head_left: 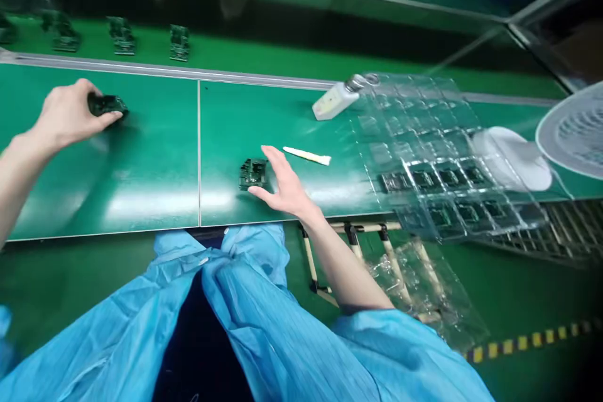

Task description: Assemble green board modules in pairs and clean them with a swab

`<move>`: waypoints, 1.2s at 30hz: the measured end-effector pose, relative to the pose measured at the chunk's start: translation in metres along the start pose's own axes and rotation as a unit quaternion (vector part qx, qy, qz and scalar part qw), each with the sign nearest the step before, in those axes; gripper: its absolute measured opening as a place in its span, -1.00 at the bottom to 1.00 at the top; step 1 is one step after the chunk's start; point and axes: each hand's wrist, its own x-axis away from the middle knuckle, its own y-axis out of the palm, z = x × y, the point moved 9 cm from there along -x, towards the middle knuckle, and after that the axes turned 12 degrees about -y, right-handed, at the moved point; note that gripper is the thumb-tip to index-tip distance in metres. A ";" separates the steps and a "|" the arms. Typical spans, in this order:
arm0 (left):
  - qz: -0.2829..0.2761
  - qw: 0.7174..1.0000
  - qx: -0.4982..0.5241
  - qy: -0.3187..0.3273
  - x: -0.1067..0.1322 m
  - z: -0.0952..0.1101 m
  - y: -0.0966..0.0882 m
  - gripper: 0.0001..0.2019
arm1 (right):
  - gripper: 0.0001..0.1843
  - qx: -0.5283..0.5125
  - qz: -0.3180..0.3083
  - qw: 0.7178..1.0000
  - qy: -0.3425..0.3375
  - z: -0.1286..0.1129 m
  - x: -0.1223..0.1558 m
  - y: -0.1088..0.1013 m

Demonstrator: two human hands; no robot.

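1 held board (106, 103) is clamped in the left hand's (70, 113) fingers; the other board (253, 174) lies on the tabletop (155, 151), the right hand (286, 185) just beside it, thumb and fingers apart; a slack pinch could drop the held board.

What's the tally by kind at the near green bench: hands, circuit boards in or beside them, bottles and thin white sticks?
Hands: 2
Circuit boards in or beside them: 2
White bottle: 1
Thin white stick: 1
Total: 6
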 end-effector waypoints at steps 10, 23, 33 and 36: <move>0.040 0.960 0.274 -0.045 0.170 0.099 0.073 -0.57 | -0.12 -0.171 0.080 0.980 0.059 0.000 0.003 0.041; -0.194 0.936 0.292 0.033 0.200 0.107 0.077 -0.21 | -0.18 -0.226 0.114 0.965 0.074 -0.013 0.015 0.048; -0.154 0.900 0.408 -0.015 0.183 0.105 0.078 -0.24 | -0.21 -0.217 0.113 0.968 0.050 -0.016 0.013 0.046; -0.158 0.874 0.458 -0.036 0.177 0.110 0.078 -0.48 | -0.22 -0.216 0.122 0.968 0.035 -0.018 0.016 0.044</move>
